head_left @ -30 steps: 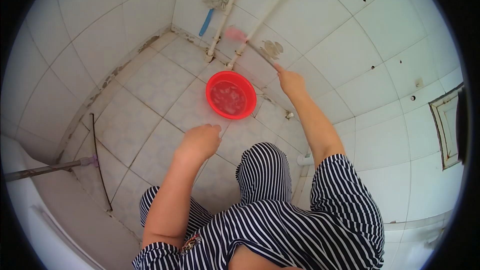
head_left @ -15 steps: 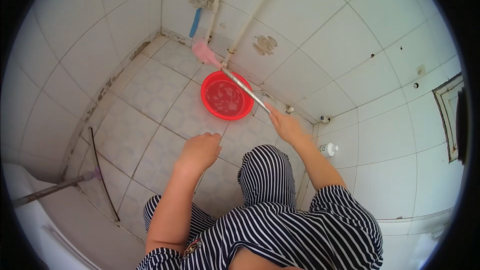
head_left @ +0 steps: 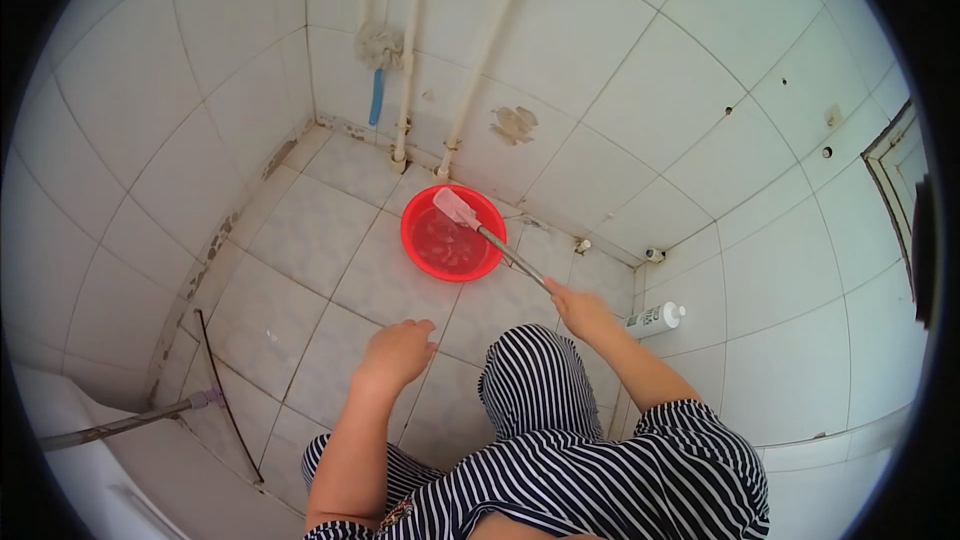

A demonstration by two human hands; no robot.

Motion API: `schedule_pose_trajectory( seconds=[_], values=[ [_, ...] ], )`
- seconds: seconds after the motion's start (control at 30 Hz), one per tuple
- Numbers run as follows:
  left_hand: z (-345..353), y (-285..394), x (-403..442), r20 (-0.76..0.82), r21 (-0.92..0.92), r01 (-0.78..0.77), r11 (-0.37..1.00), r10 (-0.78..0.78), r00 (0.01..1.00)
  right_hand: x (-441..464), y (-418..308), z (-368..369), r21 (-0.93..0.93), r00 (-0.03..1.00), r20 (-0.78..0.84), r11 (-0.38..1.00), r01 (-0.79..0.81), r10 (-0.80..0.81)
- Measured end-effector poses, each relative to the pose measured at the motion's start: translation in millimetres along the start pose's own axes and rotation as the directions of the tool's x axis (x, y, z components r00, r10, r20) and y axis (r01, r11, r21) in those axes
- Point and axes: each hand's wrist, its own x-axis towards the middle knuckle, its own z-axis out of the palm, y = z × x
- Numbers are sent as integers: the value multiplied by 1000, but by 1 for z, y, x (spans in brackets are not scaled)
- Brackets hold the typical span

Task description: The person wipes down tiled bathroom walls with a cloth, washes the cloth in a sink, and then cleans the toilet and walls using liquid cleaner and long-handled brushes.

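My right hand [head_left: 583,311] is wrapped round the metal handle of a long-handled brush [head_left: 515,258] with a flat pink head. The pink head is over the far part of a red basin [head_left: 408,245], at or just above the surface; contact with the water is hard to tell. Cloudy water with patches of foam fills the basin, which stands on the tiled floor. In front of my left knee, my left hand [head_left: 400,352] hovers with its fingers loosely curled and nothing seen in it.
A white bottle [head_left: 657,319] stands beside my right forearm. A floor squeegee [head_left: 212,396] leans at the left by a white fixture. Pipes [head_left: 480,70] run down the far wall, where a blue-handled scrubber [head_left: 377,95] hangs. White tiled walls [head_left: 610,90] close in the corner.
The pink brush head has come down from above the basin's far side to within its rim. My view has tilted up, so the room appears lower. My left hand stays curled.
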Motion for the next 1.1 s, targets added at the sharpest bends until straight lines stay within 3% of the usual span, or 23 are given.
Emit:
schedule_pose_trajectory(
  seconds=[0.17, 0.27, 0.3, 0.37, 0.43, 0.53, 0.63, 0.7, 0.73, 0.8, 0.93, 1.03, 1.1],
  values=[
    [-4, -1, 4, 49, -25, 83, 996, -82, 995, 2, 39, 11, -96, 999, 20, 995, 36, -34],
    [-3, 0, 3, 69, -17, 85, 996, -84, 994, -23, 18, -56, 32, 957, -285, 997, 70, -58],
    [-3, 1, 3, 73, 6, 72, 997, -72, 995, -24, 7, -85, 49, 918, -392, 994, 93, -66],
    [0, 1, 7, 73, 10, 59, 998, -60, 996, 2, 16, -117, -96, 650, -725, 968, 232, -228],
    [3, 3, 9, 70, 14, 51, 999, -52, 996, 21, 7, -168, -18, 596, -790, 977, 211, -143],
    [4, 8, 10, 45, 21, 26, 999, -27, 999, 52, -5, -211, 55, 561, -824, 973, 226, -83],
    [-2, 12, 9, 57, -8, 60, 998, -59, 997, 84, 2, -189, 9, 580, -811, 989, 150, -81],
    [-2, 10, 7, 53, 6, 71, 997, -71, 996, 89, 3, -150, 49, 763, -645, 999, -12, 41],
    [-3, 9, 8, 53, 10, 75, 997, -75, 996, 89, 7, -130, 53, 764, -644, 999, -9, 41],
    [-3, 8, 6, 75, 16, 83, 996, -84, 994, 86, 20, -92, -180, 839, -541, 983, -40, -65],
    [-1, 8, 4, 66, 3, 84, 996, -84, 994, 88, 44, -79, -319, 853, -492, 948, 7, -173],
    [2, 10, 3, 96, 17, 102, 995, -103, 990, 79, 23, -131, -186, 806, -591, 976, -110, -22],
    [3, 11, 5, 92, 23, 91, 996, -93, 991, 77, 9, -156, 26, 640, -768, 1000, 12, 12]
  ],
)
